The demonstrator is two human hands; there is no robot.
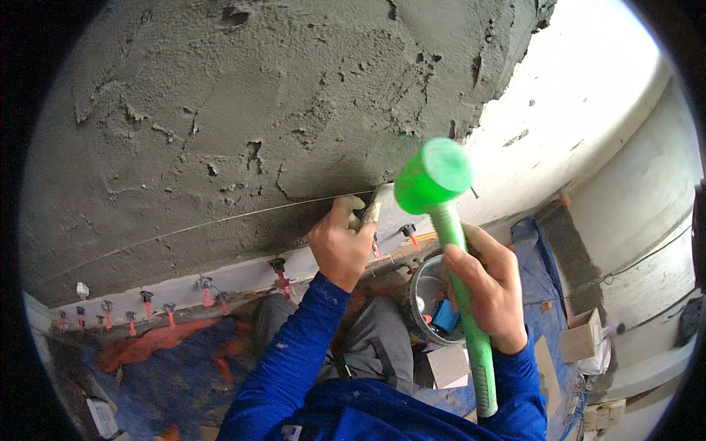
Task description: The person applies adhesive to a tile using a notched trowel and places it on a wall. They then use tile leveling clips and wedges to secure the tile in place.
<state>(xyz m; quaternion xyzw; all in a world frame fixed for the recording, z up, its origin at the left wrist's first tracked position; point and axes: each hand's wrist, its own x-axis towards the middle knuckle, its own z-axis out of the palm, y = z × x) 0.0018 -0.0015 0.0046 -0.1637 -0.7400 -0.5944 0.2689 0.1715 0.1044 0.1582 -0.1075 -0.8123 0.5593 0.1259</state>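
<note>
My right hand (485, 287) is wrapped round the handle of a green rubber mallet (434, 176), held head up in front of the wall. My left hand (343, 246) is closed against the wall by the end of a taut thin string (220, 219). Pale coverings show on its fingertips. What those fingers pinch is too small and hidden to name. Rough wet grey mortar (272, 95) coats the wall above the string. Below runs a pale tile strip (243, 262) with several red-and-black tile levelling clips (280, 272) along it.
A bucket (417, 301) holding a blue item stands by my knees. Close by lies a light tile piece (448, 367). Blue sheeting (176, 375) with reddish patches covers the floor. Bare white wall (581, 95) continues at right, above a cardboard box (581, 336).
</note>
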